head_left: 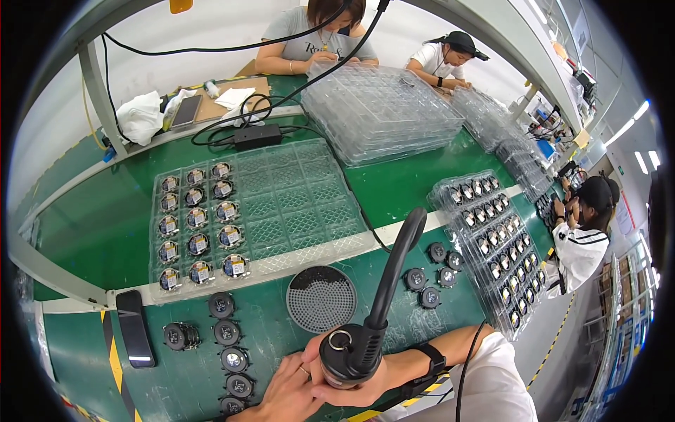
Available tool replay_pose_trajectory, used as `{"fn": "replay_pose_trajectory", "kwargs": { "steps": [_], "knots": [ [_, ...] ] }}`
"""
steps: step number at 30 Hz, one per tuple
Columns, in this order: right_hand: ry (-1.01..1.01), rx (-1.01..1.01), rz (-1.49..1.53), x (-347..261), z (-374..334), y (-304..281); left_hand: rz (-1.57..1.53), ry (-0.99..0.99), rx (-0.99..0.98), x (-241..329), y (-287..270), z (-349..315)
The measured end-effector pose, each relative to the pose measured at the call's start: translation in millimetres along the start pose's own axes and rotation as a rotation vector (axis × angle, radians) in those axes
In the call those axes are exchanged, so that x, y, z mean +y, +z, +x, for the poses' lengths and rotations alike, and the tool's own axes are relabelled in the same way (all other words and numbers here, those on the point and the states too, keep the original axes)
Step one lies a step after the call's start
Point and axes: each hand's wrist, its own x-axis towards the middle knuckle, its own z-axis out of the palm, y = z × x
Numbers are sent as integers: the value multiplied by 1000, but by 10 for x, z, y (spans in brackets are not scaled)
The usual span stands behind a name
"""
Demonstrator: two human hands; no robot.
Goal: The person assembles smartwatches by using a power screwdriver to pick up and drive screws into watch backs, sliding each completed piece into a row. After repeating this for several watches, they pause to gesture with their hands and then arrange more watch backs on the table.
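Observation:
My right hand [376, 387] is wrapped around a black electric screwdriver [349, 359], seen from above with a ring on its top and a thick cable rising from it. Close against it on the left is my left hand [287, 388], its fingers bent and closed; whatever they hold is hidden under the hands and the tool. A column of round black watch-like modules [226, 332] lies beside my left hand, with a small stack [181, 336] of them further left. Just beyond my hands sits a round grey dimpled dish [323, 309] with tiny dark parts at its far side.
Several round modules [415, 279] lie right of the cable. A clear tray [302, 190] of round parts stands behind, another filled tray [485, 260] at right. A phone [135, 330] lies left. Stacked trays [380, 112], a power adapter [257, 137] and co-workers are further back.

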Motion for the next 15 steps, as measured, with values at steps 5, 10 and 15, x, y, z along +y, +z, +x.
{"fn": "replay_pose_trajectory", "kwargs": {
  "steps": [5, 10, 15],
  "knots": [
    [32, 8, 49, 39, -57, 16, -38, -17, -3, 8, -3, 16],
    [49, -19, 1, 31, -84, -19, -24, 29, 2, 19, -17, 17],
    [15, -34, -20, 89, -106, 2, -64, -23, -49, 2, -12, -3]
  ]
}}
